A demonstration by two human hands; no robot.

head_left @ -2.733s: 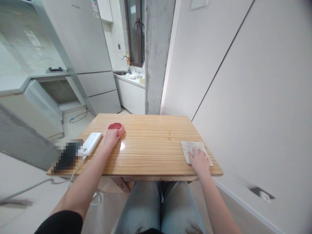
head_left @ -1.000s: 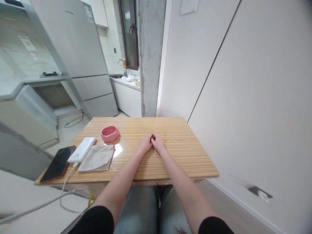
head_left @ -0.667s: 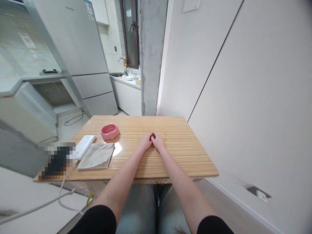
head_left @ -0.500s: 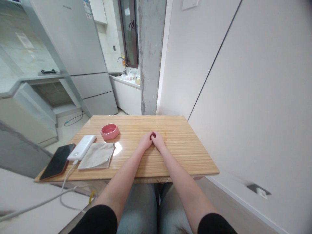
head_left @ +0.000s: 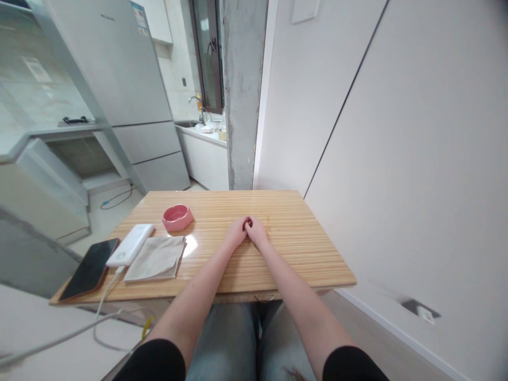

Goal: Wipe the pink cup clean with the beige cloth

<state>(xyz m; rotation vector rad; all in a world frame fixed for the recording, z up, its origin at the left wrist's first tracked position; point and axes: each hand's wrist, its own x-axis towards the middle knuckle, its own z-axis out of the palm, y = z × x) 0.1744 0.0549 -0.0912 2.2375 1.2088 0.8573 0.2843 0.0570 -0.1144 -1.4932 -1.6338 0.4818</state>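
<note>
My left hand (head_left: 237, 232) and my right hand (head_left: 256, 230) meet over the middle of the wooden table (head_left: 301, 259). Both are closed, with curled fingers pressed together and the thumbs side by side. A small dark reddish spot shows in the gap between them; what it is, I cannot make out. Left of the hands lies a folded grey cloth (head_left: 156, 257). Behind the cloth stands a pink ashtray (head_left: 177, 218).
A white power bank (head_left: 130, 244) with a white cable (head_left: 103, 296) lies beside the cloth, next to a dark phone (head_left: 89, 269) at the table's left edge. The white wall (head_left: 397, 159) rises on the right. Behind the table are a fridge (head_left: 111, 69) and a concrete pillar (head_left: 245, 95).
The view has shifted slightly, so the table sits a little lower. My hands remain together in the same place; less of the dark reddish thing between them shows now.
</note>
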